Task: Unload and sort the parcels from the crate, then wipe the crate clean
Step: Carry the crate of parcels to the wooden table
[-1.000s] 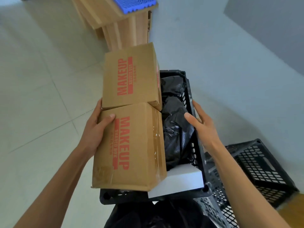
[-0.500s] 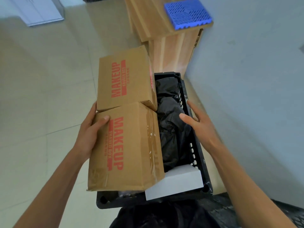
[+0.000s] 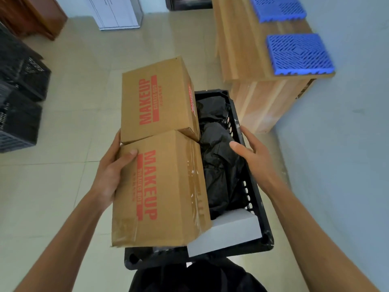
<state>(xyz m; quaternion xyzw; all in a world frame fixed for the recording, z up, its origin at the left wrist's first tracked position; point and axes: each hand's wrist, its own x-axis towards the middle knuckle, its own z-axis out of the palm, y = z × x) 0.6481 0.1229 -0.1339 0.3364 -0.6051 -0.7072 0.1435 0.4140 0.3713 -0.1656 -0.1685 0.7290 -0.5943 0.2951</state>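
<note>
The black crate (image 3: pixel 262 224) is sitting up off the floor in front of the person. A white box (image 3: pixel 226 233) is lying at its near right corner. The near cardboard box (image 3: pixel 168 190), printed MAKEUP in red, is filling the near left side and standing above the rim. The left hand (image 3: pixel 109 175) is gripping the crate's left side, thumb lying on that box's top. The right hand (image 3: pixel 255 158) is resting on the crate's right edge, its grip wide, fingers straight, thumb over the black plastic bags (image 3: pixel 221 165) packed along the right wall. The far cardboard box (image 3: pixel 157 102) is standing at the far left corner. Beyond, two blue mats (image 3: pixel 299 52) are lying on a wooden worktop (image 3: pixel 237 43) against the wall. More black crates (image 3: pixel 19 98) are standing at the left.
</note>
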